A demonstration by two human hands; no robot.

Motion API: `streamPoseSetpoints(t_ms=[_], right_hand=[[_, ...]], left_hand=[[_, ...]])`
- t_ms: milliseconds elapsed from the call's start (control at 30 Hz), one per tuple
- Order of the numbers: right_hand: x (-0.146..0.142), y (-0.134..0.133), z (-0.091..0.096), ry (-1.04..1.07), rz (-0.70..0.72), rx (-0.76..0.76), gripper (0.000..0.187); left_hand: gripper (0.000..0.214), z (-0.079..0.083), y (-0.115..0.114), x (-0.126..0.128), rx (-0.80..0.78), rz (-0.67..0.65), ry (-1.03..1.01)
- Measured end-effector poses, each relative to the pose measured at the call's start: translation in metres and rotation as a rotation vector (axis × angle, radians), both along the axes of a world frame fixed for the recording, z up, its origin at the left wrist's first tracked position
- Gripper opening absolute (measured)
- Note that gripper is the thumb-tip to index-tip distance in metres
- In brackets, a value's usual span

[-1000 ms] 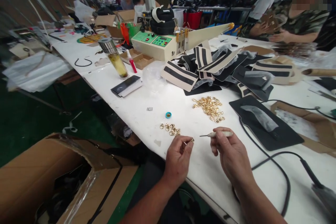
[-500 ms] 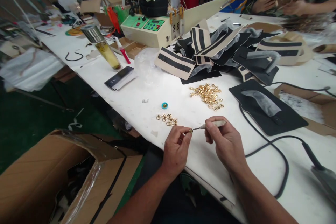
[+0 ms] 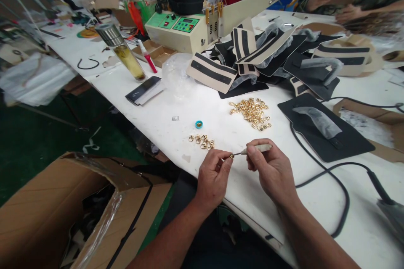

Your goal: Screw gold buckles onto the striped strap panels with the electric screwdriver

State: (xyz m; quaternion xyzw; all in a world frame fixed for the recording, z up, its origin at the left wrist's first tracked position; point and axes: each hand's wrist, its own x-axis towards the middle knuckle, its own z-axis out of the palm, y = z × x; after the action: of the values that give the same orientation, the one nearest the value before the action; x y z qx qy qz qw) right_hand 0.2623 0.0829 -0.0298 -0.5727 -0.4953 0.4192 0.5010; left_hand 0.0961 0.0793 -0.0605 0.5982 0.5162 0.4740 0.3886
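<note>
Between thumb and forefinger, my left hand [image 3: 214, 176] pinches a small gold metal fitting [image 3: 231, 156] above the table's front edge. My right hand [image 3: 269, 168] grips a screwdriver [image 3: 257, 149] with a pale handle, its thin shaft pointing left and its tip at the fitting. Whether the tip sits in a screw is too small to tell. Just beyond my left hand lies a small group of gold fittings [image 3: 202, 141]. Behind them stands a little blue round cap [image 3: 198, 124] with small gold bits in it. A larger heap of gold fittings [image 3: 251, 113] lies farther right.
Black panels with plastic-wrapped handles [image 3: 318, 122] lie right, beside a black cable [image 3: 342, 201]. Striped panels [image 3: 211, 71] are piled behind. A bottle [image 3: 126, 56], a phone [image 3: 143, 90] and a machine [image 3: 176, 29] stand left and back. A cardboard box [image 3: 41, 201] is lower left. Another person's hands [image 3: 350, 12] show far right.
The view has shifted slightly. Both hands keep almost the same pose, with the screwdriver tip still at the pinched fitting.
</note>
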Motion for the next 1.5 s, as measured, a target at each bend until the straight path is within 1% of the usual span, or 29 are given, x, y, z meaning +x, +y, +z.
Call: streamPoseSetpoints(t_ms=[133,233,300,433,533,633,700,767,833,867,967,1067,1133,1200,1267,1333,1400,1500], right_hand=[[0.001,-0.001,0.002,-0.023,0.003,0.007,0.026],[0.003,-0.001,0.004,-0.016,-0.019,0.002,0.025],[0.006,-0.001,0.005,0.011,-0.045,-0.009,0.024],[0.012,0.003,0.001,0.167,-0.119,-0.023,0.025],[0.017,0.008,-0.004,0.288,-0.183,0.000,0.026],[0.023,0.013,-0.004,0.367,-0.225,0.016,0.026],[0.028,0.016,-0.001,0.431,-0.254,0.028,0.025],[0.033,0.018,0.005,0.503,-0.297,0.049,0.024],[0.040,0.021,0.012,0.575,-0.351,0.074,0.022],[0.044,0.021,0.016,0.613,-0.380,0.088,0.021],[0.055,0.023,0.025,0.728,-0.448,0.125,0.020],[0.064,0.022,0.030,0.813,-0.480,0.127,0.019],[0.067,0.021,0.030,0.844,-0.493,0.118,0.020],[0.070,0.021,0.030,0.861,-0.492,0.113,0.021],[0.072,0.021,0.030,0.872,-0.489,0.113,0.022],[0.074,0.022,0.030,0.884,-0.488,0.105,0.024],[0.075,0.022,0.030,0.892,-0.486,0.090,0.025],[0.074,0.022,0.029,0.890,-0.471,0.073,0.027]], left_hand=[[0.009,0.001,0.001,0.001,0.013,0.010,0.000],[0.008,0.003,0.000,0.002,0.028,0.037,-0.007],[0.008,0.004,-0.001,-0.001,0.048,0.054,0.028],[0.009,0.004,0.002,-0.023,0.170,0.107,0.257],[0.008,0.001,0.012,-0.047,0.259,0.142,0.469],[0.007,-0.002,0.023,-0.065,0.293,0.141,0.664],[0.007,-0.003,0.027,-0.071,0.304,0.144,0.757],[0.002,-0.001,0.028,-0.071,0.328,0.161,0.803],[0.013,0.004,0.028,-0.062,0.383,0.156,0.788],[0.016,0.007,0.028,-0.054,0.416,0.131,0.761],[0.015,0.017,0.034,-0.017,0.457,-0.018,0.681],[0.020,0.023,0.054,0.030,0.378,-0.152,0.752],[0.021,0.023,0.074,0.057,0.269,-0.145,0.829],[0.023,0.019,0.094,0.077,0.173,-0.106,0.877],[0.022,0.015,0.111,0.088,0.138,-0.078,0.896],[0.020,0.011,0.122,0.094,0.144,-0.062,0.902],[0.018,0.008,0.127,0.097,0.151,-0.049,0.899],[0.014,0.005,0.127,0.100,0.161,-0.038,0.872]])
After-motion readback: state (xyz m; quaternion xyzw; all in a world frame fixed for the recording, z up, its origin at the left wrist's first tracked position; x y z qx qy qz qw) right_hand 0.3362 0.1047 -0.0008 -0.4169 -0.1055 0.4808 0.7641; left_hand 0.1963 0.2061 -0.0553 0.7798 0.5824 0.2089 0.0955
